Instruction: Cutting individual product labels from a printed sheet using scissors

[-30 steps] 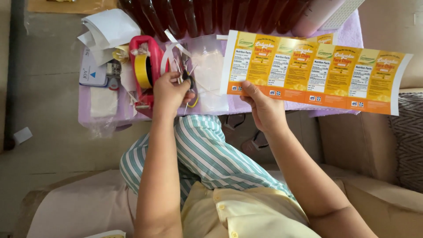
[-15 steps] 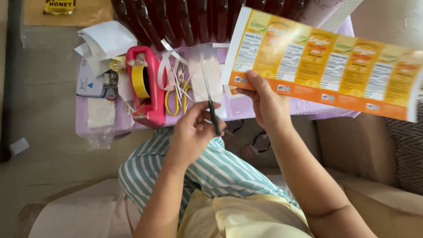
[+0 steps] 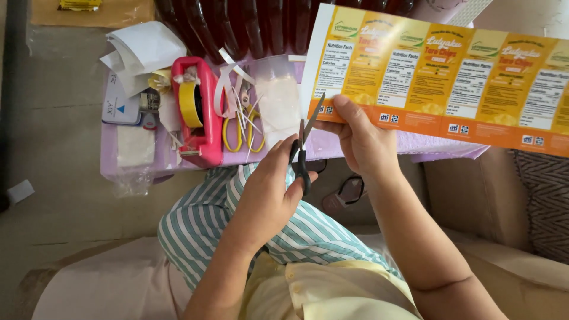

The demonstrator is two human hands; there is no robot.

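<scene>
Scissors [image 3: 305, 142], gripped in the left hand [image 3: 269, 189], gape at the lower left edge of the uncut label sheet [image 3: 438, 77], which the right hand [image 3: 361, 139] pinches.

Small work corner, seen from above, soft daylight.

Grey floor [image 3: 53, 195] w/ a white paper scrap [image 3: 21, 191] on it, far from the fingers on the scissor-hand side. Low lilac table [image 3: 109, 169] just beyond the fingertips; row of dark red bottles [image 3: 237, 26] along its far edge. Tan sofa [image 3: 474, 195] below the sheet-holding fingers, w/ a zigzag-pattern cushion [image 3: 545, 201] at its outer end. Brown cardboard [image 3: 101, 12] at the top, past the table.
</scene>
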